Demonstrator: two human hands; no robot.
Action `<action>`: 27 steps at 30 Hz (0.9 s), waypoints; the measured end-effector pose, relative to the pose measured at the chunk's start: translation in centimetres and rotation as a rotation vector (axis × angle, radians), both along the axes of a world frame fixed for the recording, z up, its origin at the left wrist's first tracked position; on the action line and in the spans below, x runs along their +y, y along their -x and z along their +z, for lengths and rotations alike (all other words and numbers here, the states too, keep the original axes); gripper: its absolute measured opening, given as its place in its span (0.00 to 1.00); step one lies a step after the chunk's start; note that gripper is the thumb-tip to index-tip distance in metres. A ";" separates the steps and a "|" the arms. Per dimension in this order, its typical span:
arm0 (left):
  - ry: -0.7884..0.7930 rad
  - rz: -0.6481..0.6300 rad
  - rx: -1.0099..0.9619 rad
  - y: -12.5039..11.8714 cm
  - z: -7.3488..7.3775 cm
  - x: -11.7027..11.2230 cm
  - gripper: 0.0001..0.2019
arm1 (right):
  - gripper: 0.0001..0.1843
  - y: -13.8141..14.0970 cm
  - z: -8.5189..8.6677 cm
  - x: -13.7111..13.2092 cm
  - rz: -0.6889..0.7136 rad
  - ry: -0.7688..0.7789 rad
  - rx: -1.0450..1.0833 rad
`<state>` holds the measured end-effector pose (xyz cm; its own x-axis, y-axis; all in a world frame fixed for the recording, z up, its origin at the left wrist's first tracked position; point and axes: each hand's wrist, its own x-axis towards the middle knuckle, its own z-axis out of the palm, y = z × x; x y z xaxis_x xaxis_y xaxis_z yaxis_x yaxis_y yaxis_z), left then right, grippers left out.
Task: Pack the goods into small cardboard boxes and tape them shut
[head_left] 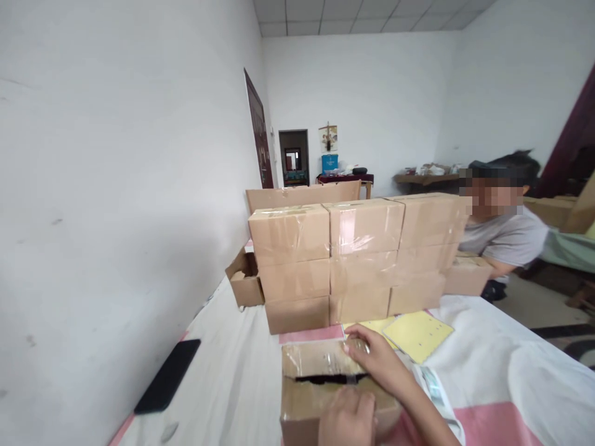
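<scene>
Before stacked cartons (292, 238), a person's right hand (372, 356) rests, fingers loosely parted, on a gaping cardboard box (300, 399) atop pink-and-white cloth (218, 371). The left hand (348, 418) curls at its near edge; I cannot tell whether it grips.

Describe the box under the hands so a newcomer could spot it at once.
Find the large stack of taped cardboard boxes, three high, in the middle of the picture. On its near side sits a single box with the left hand and right hand on it. Unlike the stacked boxes, it shows a dark gap across its top.
</scene>
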<state>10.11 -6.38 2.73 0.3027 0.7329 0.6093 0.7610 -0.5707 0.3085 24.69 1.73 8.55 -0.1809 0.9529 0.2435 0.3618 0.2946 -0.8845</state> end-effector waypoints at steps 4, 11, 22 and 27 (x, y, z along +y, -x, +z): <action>0.230 0.004 -0.067 0.2 2.3 -0.8 0.18 | 0.17 -0.1 -0.1 0.1 -0.006 0.005 0.010; 0.179 0.058 -0.077 -0.4 1.7 -1.4 0.17 | 0.16 -0.1 -0.4 0.0 0.027 0.017 0.059; 0.062 0.183 0.065 3.9 5.7 -2.2 0.19 | 0.09 -0.8 -0.5 -1.8 -0.429 -0.370 0.106; 0.136 0.162 0.173 4.6 6.7 -1.5 0.26 | 0.09 -1.2 -0.7 -2.0 -0.333 -0.421 0.083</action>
<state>5.48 -7.87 9.41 0.2654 0.8519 0.4514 0.8872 -0.3990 0.2315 25.88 -0.32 7.81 0.1507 0.7723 0.6171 0.4300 0.5109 -0.7444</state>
